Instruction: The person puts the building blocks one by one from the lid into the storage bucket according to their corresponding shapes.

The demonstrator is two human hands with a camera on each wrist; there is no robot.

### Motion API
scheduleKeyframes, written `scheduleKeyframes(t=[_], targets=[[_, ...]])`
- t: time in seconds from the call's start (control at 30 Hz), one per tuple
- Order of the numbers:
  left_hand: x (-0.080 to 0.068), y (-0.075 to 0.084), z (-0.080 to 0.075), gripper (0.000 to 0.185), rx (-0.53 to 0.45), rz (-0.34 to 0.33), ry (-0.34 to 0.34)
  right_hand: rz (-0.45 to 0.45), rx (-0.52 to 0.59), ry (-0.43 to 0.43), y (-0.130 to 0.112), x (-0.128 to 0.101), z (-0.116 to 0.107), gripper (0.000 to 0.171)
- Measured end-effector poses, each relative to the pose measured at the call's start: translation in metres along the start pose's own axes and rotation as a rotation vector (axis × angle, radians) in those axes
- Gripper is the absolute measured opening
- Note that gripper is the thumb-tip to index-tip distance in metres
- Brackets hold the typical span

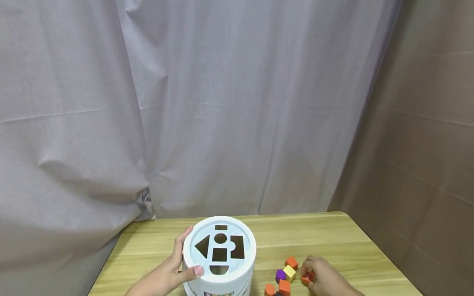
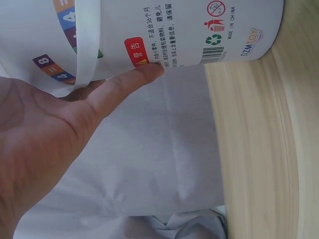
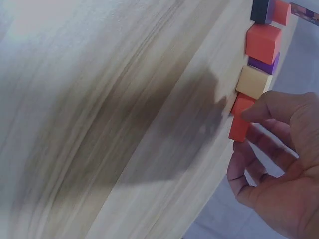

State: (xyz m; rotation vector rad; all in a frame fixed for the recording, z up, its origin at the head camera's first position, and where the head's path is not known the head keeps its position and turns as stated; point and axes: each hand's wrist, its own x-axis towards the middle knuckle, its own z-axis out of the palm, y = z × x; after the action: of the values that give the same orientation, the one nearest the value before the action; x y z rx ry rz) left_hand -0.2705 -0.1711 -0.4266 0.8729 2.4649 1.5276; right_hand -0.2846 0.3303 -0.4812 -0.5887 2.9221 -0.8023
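Observation:
A white shape-sorter bucket (image 1: 222, 263) stands upright on the table, its lid cut with several shaped holes. My left hand (image 1: 170, 269) holds it from the left, the thumb at the front of the rim and the fingers along the far left side. In the left wrist view, a digit of that hand lies against the printed wall (image 2: 184, 35). At the right, my right hand (image 1: 324, 277) pinches a red block (image 3: 240, 122) between thumb and fingers, low over the tabletop. Beside it are a yellow block (image 1: 289, 273) and another red block (image 1: 291, 262).
A purple cylinder (image 1: 280, 275), a red block (image 1: 284, 287), a red cylinder (image 1: 269, 290) and a dark block (image 3: 261, 11) lie between the bucket and my right hand. The wooden table (image 1: 307, 230) ends before a grey curtain (image 1: 237, 123) behind and at the sides.

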Motion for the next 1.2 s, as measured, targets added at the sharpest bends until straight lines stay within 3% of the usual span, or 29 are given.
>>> scheduleKeyframes(t=[0.13, 0.4, 0.7, 0.97, 1.2], targets=[[-0.002, 0.000, 0.000, 0.111, 0.026, 0.000, 0.004, -0.005, -0.018, 0.030, -0.004, -0.006, -0.002, 0.032], [-0.003, -0.001, -0.001, 0.111, 0.045, -0.022, 0.001, -0.153, -0.134, 0.174, -0.012, -0.011, 0.000, 0.039], [-0.001, 0.000, -0.002, 0.112, 0.051, -0.027, 0.004, -0.432, -0.060, 0.401, -0.039, -0.010, -0.016, 0.055], [-0.003, 0.000, -0.002, 0.112, 0.034, -0.015, 0.007, -0.455, -0.015, 0.424, -0.077, -0.006, -0.029, 0.055], [-0.003, 0.003, -0.001, 0.110, 0.035, -0.013, 0.003, -0.569, 0.034, 0.431, -0.108, 0.002, -0.040, 0.051]])
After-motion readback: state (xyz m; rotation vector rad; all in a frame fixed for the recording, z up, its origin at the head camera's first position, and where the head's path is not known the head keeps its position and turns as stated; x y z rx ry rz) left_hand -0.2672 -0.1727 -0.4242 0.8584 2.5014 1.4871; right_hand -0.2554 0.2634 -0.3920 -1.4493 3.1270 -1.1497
